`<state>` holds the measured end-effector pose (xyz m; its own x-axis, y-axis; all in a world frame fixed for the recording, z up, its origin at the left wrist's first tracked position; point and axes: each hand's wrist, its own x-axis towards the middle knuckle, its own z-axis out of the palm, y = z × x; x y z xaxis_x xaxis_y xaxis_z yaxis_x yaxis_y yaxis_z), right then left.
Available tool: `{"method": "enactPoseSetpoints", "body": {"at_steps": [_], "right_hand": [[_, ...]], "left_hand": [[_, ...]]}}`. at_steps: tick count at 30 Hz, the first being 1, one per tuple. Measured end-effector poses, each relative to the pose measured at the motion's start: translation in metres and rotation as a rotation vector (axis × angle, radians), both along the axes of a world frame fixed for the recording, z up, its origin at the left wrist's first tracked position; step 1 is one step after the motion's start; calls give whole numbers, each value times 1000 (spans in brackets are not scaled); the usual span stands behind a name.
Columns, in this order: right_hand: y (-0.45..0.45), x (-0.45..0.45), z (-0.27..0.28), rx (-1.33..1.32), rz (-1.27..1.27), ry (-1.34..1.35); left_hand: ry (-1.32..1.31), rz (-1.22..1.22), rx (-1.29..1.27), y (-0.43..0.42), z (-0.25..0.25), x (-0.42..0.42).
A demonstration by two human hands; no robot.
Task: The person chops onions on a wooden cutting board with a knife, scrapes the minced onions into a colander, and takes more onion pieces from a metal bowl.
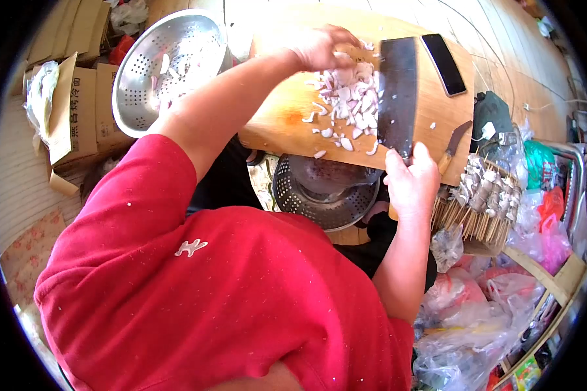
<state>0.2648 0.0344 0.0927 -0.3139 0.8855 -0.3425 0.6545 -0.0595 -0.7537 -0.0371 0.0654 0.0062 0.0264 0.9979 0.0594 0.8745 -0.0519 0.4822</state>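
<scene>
Two bare hands are at the wooden board (277, 117), set well apart, with a heap of chopped pale-purple pieces (352, 98) lying between them. From where I stand, the relation that counts is the one between heap and blade. The right hand (412, 179) is closed round the handle of a broad cleaver (398, 91) at the board's near edge, and the long axis of the blade runs straight away from the person. The heap sits right along the blade's left side, some pieces up against it; whether the blade lies flat or slightly tilted, I can't tell.

The left hand (325, 49) is the nearer one to the heap — over its far left corner, fingers loosely spread and gripping nothing that I can see. Whether the fingertips touch the pieces is hidden from me. A few strays lie scattered toward the near edge, on the person's side.

Beyond the left forearm, off to the left, a steel colander (215, 39) holds more such pieces. On the cleaver's other side lie a phone (443, 64) and a small knife (456, 140) — both clear of either hand.
</scene>
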Motion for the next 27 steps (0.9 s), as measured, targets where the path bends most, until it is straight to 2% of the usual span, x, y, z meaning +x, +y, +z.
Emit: {"method": "enactPoseSetpoints", "body": {"at_steps": [2, 4, 6, 8, 10, 13, 14, 16, 18, 20, 21, 22, 27], "right_hand": [[-1, -3, 9, -30, -64, 101], [0, -4, 12, -60, -128, 201], [1, -4, 9, 30, -179, 263], [2, -2, 12, 9, -198, 285], [3, -3, 15, 31, -218, 343], [5, -3, 17, 19, -206, 356], [5, -3, 18, 23, -199, 363], [4, -2, 18, 32, -200, 359], [4, -1, 18, 44, -202, 356], [3, 1, 18, 51, -211, 414], [2, 0, 22, 35, -230, 429], [1, 0, 21, 31, -230, 432], [2, 3, 24, 112, -205, 415]], "left_hand": [[212, -184, 48, 8, -13, 32], [285, -296, -19, 10, -10, 57], [303, -329, 10, 15, -19, 61], [188, -373, -3, 21, -30, 57], [222, -343, 54, 8, -29, 58], [81, 36, 78, -15, -37, 64], [81, 35, 75, -21, -41, 65], [105, 288, 146, -35, -43, 73], [119, 334, 106, -44, -39, 81], [388, 259, 269, -59, -30, 94], [308, 188, 166, -67, -27, 102], [250, 98, 218, -80, -29, 114], [230, -289, 115, -134, -52, 139]]}}
